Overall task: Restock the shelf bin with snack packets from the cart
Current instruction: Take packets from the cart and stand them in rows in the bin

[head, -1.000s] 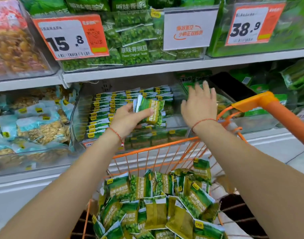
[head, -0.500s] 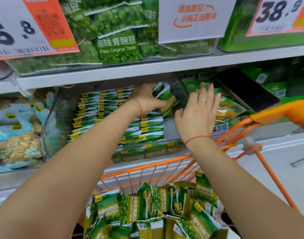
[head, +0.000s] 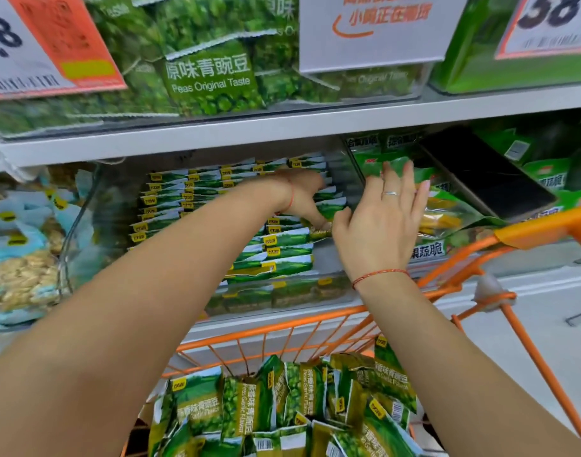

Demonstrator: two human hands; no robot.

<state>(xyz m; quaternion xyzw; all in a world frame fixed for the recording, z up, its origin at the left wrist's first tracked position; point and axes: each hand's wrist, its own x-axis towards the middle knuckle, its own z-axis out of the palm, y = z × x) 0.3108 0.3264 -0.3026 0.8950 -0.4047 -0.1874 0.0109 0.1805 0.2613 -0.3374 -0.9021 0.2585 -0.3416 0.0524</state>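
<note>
A clear shelf bin [head: 282, 296] on the lower shelf holds rows of green snack packets [head: 190, 206] standing on edge. My left hand [head: 302, 199] reaches into the bin's right end and pinches a green packet [head: 332, 207] between thumb and fingers; the fingertips are hidden among the packets. Beside it, my right hand [head: 381, 222] is spread with straight fingers against the bin's right wall and holds nothing. Below, the orange wire cart [head: 282, 333] carries a pile of the same green packets [head: 282, 400].
The shelf above [head: 282, 131] carries bins of larger pea bags [head: 213, 77] with price cards. A bin of pale blue nut packets [head: 22, 268] is left, other green bags [head: 447, 216] and a black divider [head: 490, 179] right. The cart handle [head: 546, 230] juts in at right.
My left hand has carried the packet from in front of the bin down into its right end. My right hand stayed spread beside it. The view has moved closer to the shelf.
</note>
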